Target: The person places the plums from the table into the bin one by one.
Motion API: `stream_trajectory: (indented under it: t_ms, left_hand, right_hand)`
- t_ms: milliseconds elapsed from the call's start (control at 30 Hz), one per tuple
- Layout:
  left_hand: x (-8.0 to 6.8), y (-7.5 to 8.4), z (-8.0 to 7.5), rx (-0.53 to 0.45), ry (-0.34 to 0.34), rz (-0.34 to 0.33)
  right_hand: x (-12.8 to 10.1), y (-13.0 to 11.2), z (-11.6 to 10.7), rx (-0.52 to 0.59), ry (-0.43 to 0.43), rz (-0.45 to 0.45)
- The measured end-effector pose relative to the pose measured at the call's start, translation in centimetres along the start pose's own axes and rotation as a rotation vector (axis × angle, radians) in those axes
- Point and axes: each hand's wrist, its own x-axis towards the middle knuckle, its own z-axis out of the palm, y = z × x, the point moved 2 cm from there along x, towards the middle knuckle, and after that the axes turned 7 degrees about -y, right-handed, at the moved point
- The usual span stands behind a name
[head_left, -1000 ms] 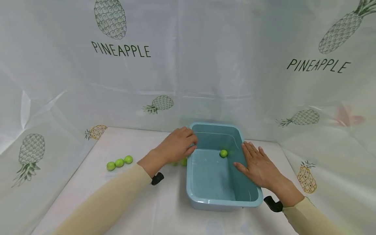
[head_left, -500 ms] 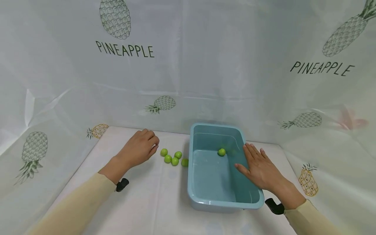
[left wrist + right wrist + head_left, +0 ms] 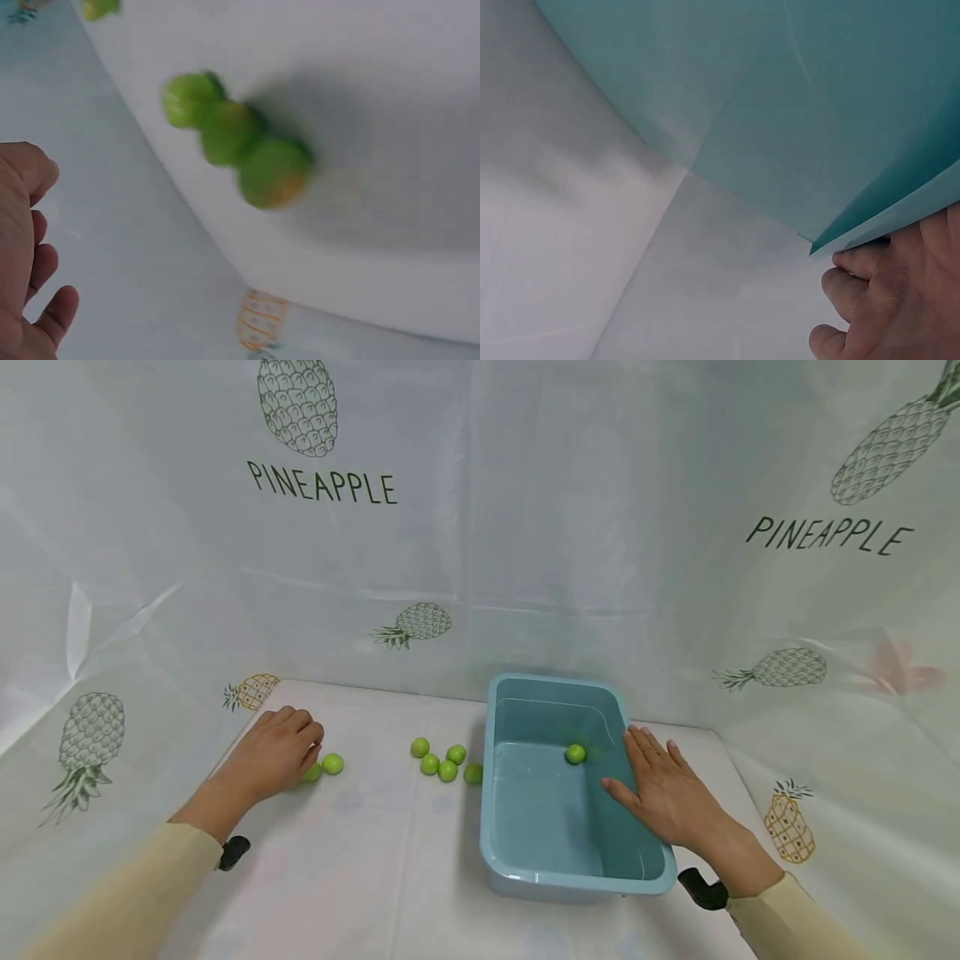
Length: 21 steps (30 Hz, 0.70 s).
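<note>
My left hand (image 3: 273,753) hovers over a row of small round green fruits, lime-like (image 3: 333,764), at the left of the table. Its fingers are loosely bent and hold nothing. In the left wrist view three of these limes (image 3: 229,133) touch in a line, apart from the hand (image 3: 26,247); one has an orange patch. My right hand (image 3: 667,789) rests on the right rim of a light blue plastic basin (image 3: 540,810), fingers extended. Inside the basin lies a single lime (image 3: 575,754). The right wrist view has the fingers (image 3: 862,300) against the rim.
Several more limes (image 3: 447,771) lie loose just left of the basin. A white cloth (image 3: 360,877) covers the table, and a pineapple-printed sheet (image 3: 540,527) hangs behind it and at both sides.
My left hand has travelled left, from beside the basin's left rim to above the row of limes. My right hand stays on the rim. The lime in the basin has shifted slightly.
</note>
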Motion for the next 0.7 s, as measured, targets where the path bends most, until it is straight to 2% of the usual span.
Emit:
stream_trajectory:
  t_ms: [133,267,367,567,700]
  left_hand:
    - [-2.1,-2.0,0.7,0.047,-0.022,-0.011]
    - [-3.6,-3.1,1.6,0.063,-0.032,-0.006]
    - [-4.3,-3.5,2.3,0.074,-0.058,-0.005]
    - [-5.1,-3.7,4.2,0.134,-0.154,-0.027]
    - [-5.5,-3.8,4.9,0.16,-0.176,-0.044]
  right_hand:
    - [0.0,0.1,0.0,0.003,-0.002,0.0]
    - [0.0,0.1,0.1,0.002,0.0,0.0]
    - [0.0,0.1,0.1,0.001,0.002,0.0]
    - [0.0,0.1,0.1,0.004,0.003,0.001]
    - [0.0,0.1,0.1,0.005,0.003,0.001]
